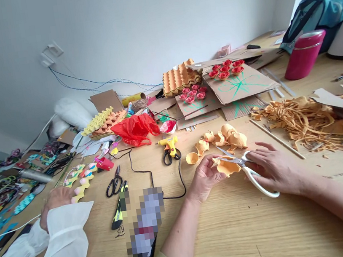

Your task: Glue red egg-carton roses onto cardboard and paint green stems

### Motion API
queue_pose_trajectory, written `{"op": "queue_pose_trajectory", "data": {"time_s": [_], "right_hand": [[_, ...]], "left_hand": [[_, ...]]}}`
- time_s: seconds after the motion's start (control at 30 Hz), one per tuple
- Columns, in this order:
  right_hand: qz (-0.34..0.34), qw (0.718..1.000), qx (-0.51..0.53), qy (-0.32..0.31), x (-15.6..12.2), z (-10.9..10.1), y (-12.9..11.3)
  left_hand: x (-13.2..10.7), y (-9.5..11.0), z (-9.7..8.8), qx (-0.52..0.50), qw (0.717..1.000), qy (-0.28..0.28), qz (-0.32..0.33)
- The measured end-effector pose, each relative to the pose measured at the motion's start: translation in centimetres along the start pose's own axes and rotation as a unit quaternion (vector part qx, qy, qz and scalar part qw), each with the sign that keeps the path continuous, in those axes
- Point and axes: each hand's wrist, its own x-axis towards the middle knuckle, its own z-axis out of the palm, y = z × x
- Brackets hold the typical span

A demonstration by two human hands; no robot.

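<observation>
My left hand (208, 177) pinches a cut orange egg carton cup (231, 168) low over the wooden table. White-handled scissors (255, 176) are in my right hand (276, 169), their blades spread and meeting the cup's upper edge. Just beyond, several more orange carton cups (236, 138) sit in a loose cluster, with a single rounded cup (192, 158) at its left end. To the right of my right hand lies a heap of orange carton trimmings (305, 124), and a thin wooden stick (277, 139) rests between the heap and the cups.
A yellow glue gun (170, 145), black scissors (114, 184), a utility knife (120, 206) and a blurred-out phone (148, 225) lie left. Red paper flowers (223, 72) stand on cardboard (242, 84) behind. A pink bottle (304, 54) stands right. At far left a co-worker's hand (60, 198) touches painted carton pieces.
</observation>
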Motion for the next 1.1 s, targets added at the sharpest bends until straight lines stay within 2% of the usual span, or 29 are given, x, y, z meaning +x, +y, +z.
{"op": "queue_pose_trajectory", "data": {"time_s": [0.27, 0.5, 0.63, 0.9, 1.1], "right_hand": [[-0.006, 0.999, 0.029, -0.014, 0.1, -0.1, -0.1], [-0.006, 0.999, 0.03, -0.01, -0.1, 0.0, -0.1], [-0.014, 0.999, 0.034, -0.006, -0.3, 0.3, 0.0], [-0.02, 0.999, 0.03, 0.001, -0.4, 1.0, 0.3], [-0.006, 0.999, 0.033, -0.009, -0.2, 0.7, 0.0]], "left_hand": [[-0.1, 0.1, 0.0, -0.035, 0.999, -0.006, -0.011], [-0.2, 0.1, -0.1, -0.078, 0.995, 0.038, -0.039], [-0.3, -0.3, -0.6, -0.094, 0.994, 0.045, -0.041], [-0.3, -0.3, -0.8, -0.091, 0.994, 0.043, -0.03], [-0.2, -0.3, -0.7, -0.062, 0.998, 0.01, -0.03]]}}
